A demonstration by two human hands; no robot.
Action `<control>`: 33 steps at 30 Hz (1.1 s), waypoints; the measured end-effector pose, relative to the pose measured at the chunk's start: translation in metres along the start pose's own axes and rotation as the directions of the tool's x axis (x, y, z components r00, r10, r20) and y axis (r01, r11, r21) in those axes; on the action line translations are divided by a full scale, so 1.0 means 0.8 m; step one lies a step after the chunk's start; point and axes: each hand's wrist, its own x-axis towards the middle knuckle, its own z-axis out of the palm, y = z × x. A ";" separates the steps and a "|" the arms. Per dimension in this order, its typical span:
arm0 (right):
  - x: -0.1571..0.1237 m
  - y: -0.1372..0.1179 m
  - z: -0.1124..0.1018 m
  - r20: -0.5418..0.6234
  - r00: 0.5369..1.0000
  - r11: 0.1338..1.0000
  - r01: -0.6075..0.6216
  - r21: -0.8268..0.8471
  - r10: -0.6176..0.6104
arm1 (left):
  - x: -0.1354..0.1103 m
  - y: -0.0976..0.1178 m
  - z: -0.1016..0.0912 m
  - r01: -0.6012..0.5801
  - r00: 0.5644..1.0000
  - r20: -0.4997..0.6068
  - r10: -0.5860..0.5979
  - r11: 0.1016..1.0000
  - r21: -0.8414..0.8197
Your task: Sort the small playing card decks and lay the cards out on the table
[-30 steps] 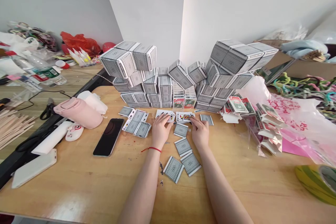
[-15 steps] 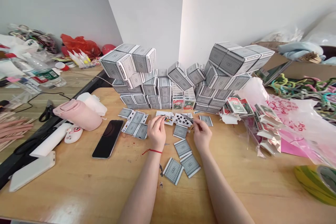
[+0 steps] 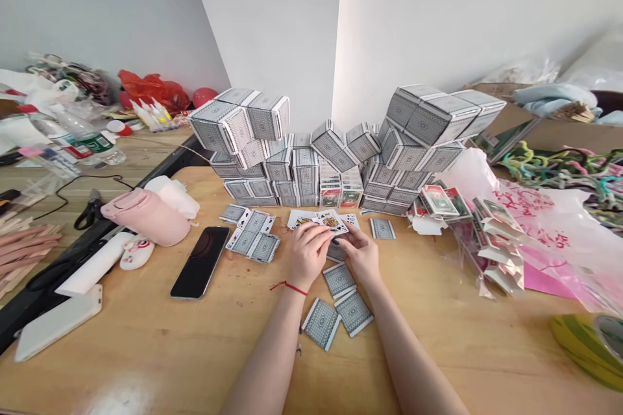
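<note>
1. Playing cards [image 3: 318, 220], face up and fanned, overlapping near the middle of the worktop [image 3: 146, 324], with a court card showing on top.
2. Left hand [image 3: 307, 254], with a red string bracelet [image 3: 291, 286] around the wrist, at the near edge of the fan; left fingers [image 3: 316, 235] curled closed, gripping the cards.
3. Right hand [image 3: 363, 254] just beside the left hand; right fingers [image 3: 348, 235] closed on the right side of the fan, their tips partly hidden among the cards.
4. Grey-backed face-down cards [image 3: 339, 280] just near of the hands, with two more [image 3: 354, 313] [image 3: 320, 324] nearer still, and a single one [image 3: 382, 228] to the right.
5. Overlapping card group [image 3: 250, 237] left of the hands, then a black smartphone [image 3: 199, 262] lying flat and a pink bottle [image 3: 146, 217] on its side.
6. Grey card boxes [image 3: 306, 165] stacked in a tall, uneven wall along the far edge.
7. Red-and-green card packs [image 3: 438, 201] at far right, beside a pink-printed plastic bag [image 3: 545, 227].
</note>
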 end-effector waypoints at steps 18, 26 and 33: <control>0.000 -0.008 0.002 -0.151 0.983 0.970 -0.066 0.234 0.103 | -0.002 -0.005 0.014 0.628 0.765 0.246 -0.595 0.605 -0.490; 0.001 -0.004 0.000 -0.083 0.985 0.969 -0.132 0.208 0.153 | 0.002 -0.007 0.012 0.727 0.685 0.449 -0.574 0.495 -0.477; 0.001 -0.003 0.002 -0.028 0.987 0.970 -0.150 0.193 0.158 | 0.000 -0.018 0.017 0.765 0.626 0.438 -0.645 0.398 -0.506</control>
